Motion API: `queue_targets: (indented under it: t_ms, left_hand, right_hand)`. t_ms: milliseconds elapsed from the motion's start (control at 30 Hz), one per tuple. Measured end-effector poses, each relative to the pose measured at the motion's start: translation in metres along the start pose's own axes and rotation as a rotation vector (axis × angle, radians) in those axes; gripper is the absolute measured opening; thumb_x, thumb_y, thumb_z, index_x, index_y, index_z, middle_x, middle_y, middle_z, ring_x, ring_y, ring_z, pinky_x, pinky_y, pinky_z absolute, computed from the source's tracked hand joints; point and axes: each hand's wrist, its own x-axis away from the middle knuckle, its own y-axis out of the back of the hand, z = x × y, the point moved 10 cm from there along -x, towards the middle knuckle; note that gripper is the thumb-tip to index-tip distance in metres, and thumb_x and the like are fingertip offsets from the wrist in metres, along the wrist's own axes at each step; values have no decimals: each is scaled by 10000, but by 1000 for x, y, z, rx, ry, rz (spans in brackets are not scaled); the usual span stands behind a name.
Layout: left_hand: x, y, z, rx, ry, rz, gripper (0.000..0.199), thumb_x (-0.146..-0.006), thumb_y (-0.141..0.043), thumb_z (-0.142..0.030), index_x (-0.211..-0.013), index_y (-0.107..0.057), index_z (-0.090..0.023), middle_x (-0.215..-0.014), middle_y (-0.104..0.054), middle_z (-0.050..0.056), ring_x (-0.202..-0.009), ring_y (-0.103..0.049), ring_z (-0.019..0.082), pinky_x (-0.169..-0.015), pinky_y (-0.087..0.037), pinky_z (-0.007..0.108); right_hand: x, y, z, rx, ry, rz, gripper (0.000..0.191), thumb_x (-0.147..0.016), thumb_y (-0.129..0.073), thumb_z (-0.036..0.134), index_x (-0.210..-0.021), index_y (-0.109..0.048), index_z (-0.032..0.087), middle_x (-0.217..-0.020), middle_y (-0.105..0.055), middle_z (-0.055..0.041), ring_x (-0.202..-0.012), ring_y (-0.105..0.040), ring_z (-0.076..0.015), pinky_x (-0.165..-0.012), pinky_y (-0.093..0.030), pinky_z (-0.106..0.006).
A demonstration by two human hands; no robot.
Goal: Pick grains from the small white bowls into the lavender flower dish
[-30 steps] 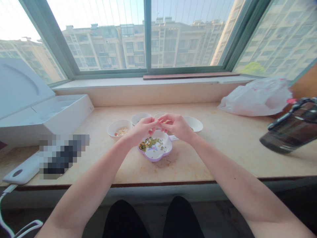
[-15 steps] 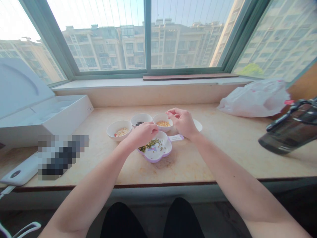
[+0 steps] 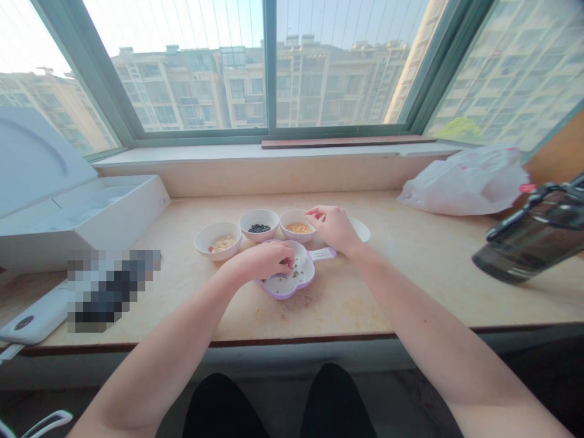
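Observation:
My left hand [image 3: 272,260] reaches down into a purple-rimmed white dish [image 3: 280,292], fingers bent together among small green beans, most of them hidden beneath it. Whatever the fingertips pinch cannot be made out. My right hand [image 3: 334,225] is at the right rim of a white bowl [image 3: 292,236] of yellow grains [image 3: 299,227], thumb and fingers pressed together; anything between them is too small to name. The dish's handle [image 3: 323,253] points right, below that hand. Left of these stand a bowl of black beans [image 3: 259,229] and a bowl of pale flakes [image 3: 222,243].
A white plate [image 3: 361,230] lies partly behind my right hand. At the left are an open white box [image 3: 123,210], a white device [image 3: 31,316] and a blurred-out dark item [image 3: 114,292]. A plastic bag [image 3: 465,182] and a dark tinted jug [image 3: 524,237] sit at the right.
My left hand has moved down from above the dish into it, now covering most of the green beans and uncovering the black ones. My right hand stays by the yellow grains' bowl.

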Motion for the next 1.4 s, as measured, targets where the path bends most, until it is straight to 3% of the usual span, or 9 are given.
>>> queue_targets:
  t_ms: [333, 467, 633, 733, 833, 1000, 1233, 1300, 1400]
  left_hand:
    - [-3, -6, 2, -71, -52, -40, 175, -907, -546, -150, -750, -614, -189, -888, -656, 30, -841, -602, 181, -796, -422, 305]
    - [2, 16, 11, -8, -1, -190, 213, -995, -408, -230, -848, -559, -195, -902, -627, 34, -840, -572, 174, -781, -425, 300]
    - [9, 52, 23, 146, 88, -476, 212, -1027, -364, -283, -923, -528, -196, -959, -617, 36, -902, -569, 166, -840, -442, 301]
    - [9, 57, 18, 161, 45, -538, 199, -1027, -394, -284, -915, -531, -192, -964, -607, 36, -901, -573, 158, -852, -443, 296]
    - [9, 56, 10, 136, 2, -546, 206, -1024, -407, -263, -895, -549, -188, -975, -598, 38, -881, -583, 153, -850, -444, 298]
    - [12, 58, 7, 78, 22, -569, 203, -999, -469, -276, -856, -583, -192, -960, -603, 33, -862, -599, 155, -807, -446, 289]
    - [17, 65, 14, 51, 127, -652, 139, -939, -577, -323, -908, -609, -192, -902, -657, 32, -805, -602, 163, -754, -447, 283]
    - [15, 60, 13, 4, 160, -583, 149, -944, -533, -271, -853, -615, -187, -881, -668, 44, -772, -607, 171, -721, -446, 289]
    - [11, 43, 4, -160, 172, -382, 218, -911, -471, -159, -750, -616, -176, -864, -679, 76, -749, -626, 198, -683, -445, 304]
  right_hand:
    - [3, -3, 4, -37, 23, 47, 173, -866, -663, 317, -904, -781, 197, -791, -746, -55, -727, -652, -205, -795, -501, -354]
    - [7, -5, 13, -139, 58, 86, 202, -879, -644, 362, -873, -764, 199, -798, -740, -50, -711, -638, -188, -743, -486, -332]
    - [24, -34, 23, -500, -43, 422, 464, -897, -585, 608, -735, -671, 182, -529, -570, 10, -474, -481, -117, -512, -384, -268]
    - [35, -48, 35, -682, -78, 581, 565, -836, -605, 722, -697, -633, 175, -489, -514, 31, -426, -419, -87, -451, -325, -244]
    - [39, -53, 40, -797, -100, 621, 574, -776, -671, 737, -707, -630, 169, -565, -555, 24, -449, -434, -73, -438, -314, -228]
    - [39, -57, 34, -834, -165, 642, 548, -737, -740, 697, -756, -654, 156, -749, -638, -14, -494, -446, -57, -450, -333, -225]
    - [33, -52, 25, -791, -167, 571, 521, -734, -756, 667, -722, -605, 169, -593, -522, 43, -480, -385, -61, -455, -285, -225]
    - [26, -43, 21, -725, -138, 478, 475, -748, -756, 633, -749, -632, 175, -557, -504, 53, -478, -387, -73, -469, -301, -238]
    - [15, -25, 17, -572, -63, 273, 323, -789, -758, 492, -804, -693, 176, -642, -620, 15, -551, -489, -108, -556, -397, -272]
